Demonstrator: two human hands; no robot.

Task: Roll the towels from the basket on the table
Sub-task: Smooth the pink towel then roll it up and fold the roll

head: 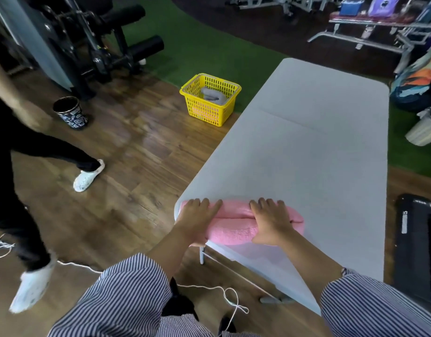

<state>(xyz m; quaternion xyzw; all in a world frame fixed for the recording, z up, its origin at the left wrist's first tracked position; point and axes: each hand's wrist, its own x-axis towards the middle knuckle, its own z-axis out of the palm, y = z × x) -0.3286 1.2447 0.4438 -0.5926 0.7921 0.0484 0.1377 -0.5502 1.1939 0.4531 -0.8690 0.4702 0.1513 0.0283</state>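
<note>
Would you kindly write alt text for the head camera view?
Both hands, left hand and right hand, press flat on a pink towel rolled at the near end of a grey table. A yellow basket holding a grey towel stands on the floor beyond.

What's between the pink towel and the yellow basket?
Head view: bare grey table top beyond the pink towel, then its left edge and wood floor before the yellow basket. Nothing else.
</note>
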